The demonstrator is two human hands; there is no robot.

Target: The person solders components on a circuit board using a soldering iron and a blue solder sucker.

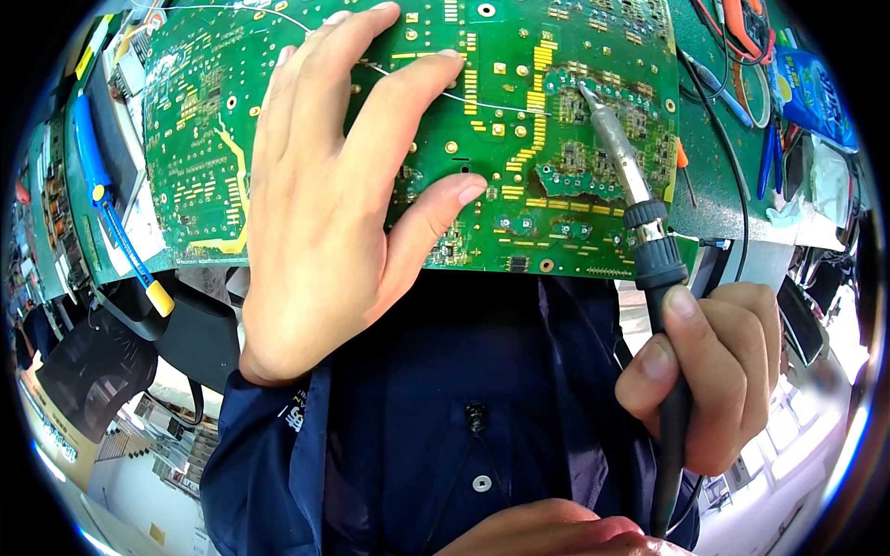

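My left hand [329, 195] lies spread over a large green circuit board [199, 111] with gold pads, fingers apart and thumb toward the right. A thin pale wire [501, 109] runs beneath these fingers across the board. My right hand [705, 371] grips the black handle of a soldering iron [654, 241], whose metal tip points up-left onto or just over a row of joints [607, 88] on the board's right part, amid brownish residue. Whether the tip touches is unclear. A patch of skin [556, 530] shows at the bottom edge; I cannot make out whose it is.
A blue tool with a yellow end [93, 157] lies left of the board. On the green mat [705, 222] at right are cables, orange-handled tools [742, 28], blue tweezers or pliers [769, 167] and a blue packet [811, 102]. A black chair [88, 361] stands at lower left.
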